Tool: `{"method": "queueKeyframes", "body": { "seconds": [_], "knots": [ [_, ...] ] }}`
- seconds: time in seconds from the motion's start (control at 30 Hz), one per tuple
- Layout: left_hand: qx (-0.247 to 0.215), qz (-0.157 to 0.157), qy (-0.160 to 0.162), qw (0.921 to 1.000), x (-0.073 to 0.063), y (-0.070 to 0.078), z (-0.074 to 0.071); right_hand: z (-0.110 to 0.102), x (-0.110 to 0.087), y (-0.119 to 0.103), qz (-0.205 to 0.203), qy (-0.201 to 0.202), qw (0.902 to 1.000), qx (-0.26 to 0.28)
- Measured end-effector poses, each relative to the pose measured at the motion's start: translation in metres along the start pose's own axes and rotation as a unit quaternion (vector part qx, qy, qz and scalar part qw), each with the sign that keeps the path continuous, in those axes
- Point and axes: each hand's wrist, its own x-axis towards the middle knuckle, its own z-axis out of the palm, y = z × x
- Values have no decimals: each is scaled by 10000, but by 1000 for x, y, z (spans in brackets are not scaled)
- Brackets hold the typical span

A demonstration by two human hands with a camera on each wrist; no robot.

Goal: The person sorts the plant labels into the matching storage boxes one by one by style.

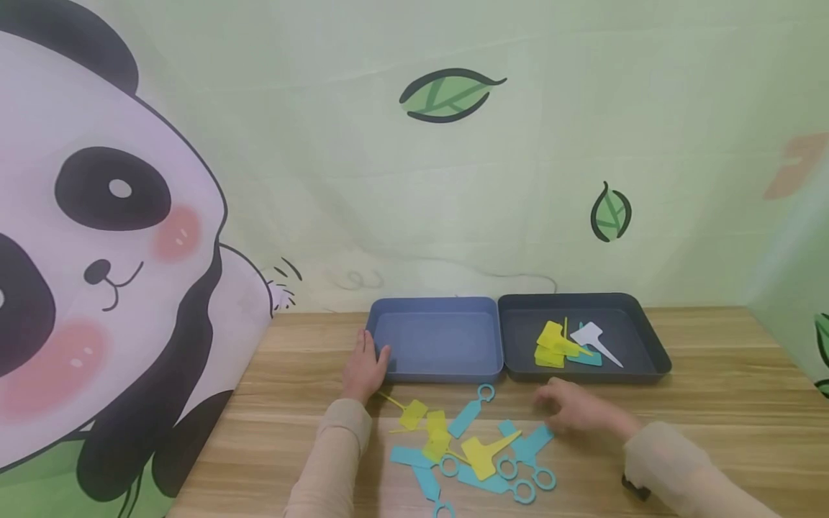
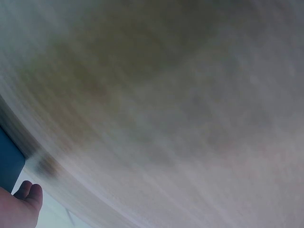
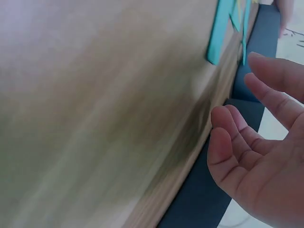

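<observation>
My left hand (image 1: 364, 368) holds the left side of the blue tray (image 1: 437, 345), its thumb over the rim and its fingers along the outer wall. My right hand (image 1: 579, 409) hovers in front of the dark tray (image 1: 654, 360); in the right wrist view its fingers (image 3: 221, 147) are loosely bent with nothing between them. Between the hands lie several teal ring-ended plant labels (image 1: 468, 419) and several yellow T-shaped plant labels (image 1: 481, 458), partly overlapping. Inside the dark tray are yellow labels (image 1: 550, 356), a white T-shaped label (image 1: 588, 334) and teal ones (image 1: 586, 358).
The two trays stand side by side at the back of the wooden table (image 1: 278, 432), near a green cloth backdrop (image 1: 324, 180) printed with a panda and leaves. A small black object (image 1: 636, 489) shows under the right sleeve.
</observation>
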Motion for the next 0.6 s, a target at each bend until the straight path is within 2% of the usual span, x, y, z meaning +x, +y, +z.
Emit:
{"method": "queueKeyframes", "body": {
  "seconds": [0.23,0.43,0.6],
  "knots": [
    [-18,20,6,10000,1,0,0,9,-3,1,146,-87,9998,-103],
    [-42,46,18,10000,1,0,-1,14,-7,-1,93,38,9988,-481],
    [-36,46,8,10000,0,0,-1,18,-9,0,200,109,9983,-544]
  ]
}}
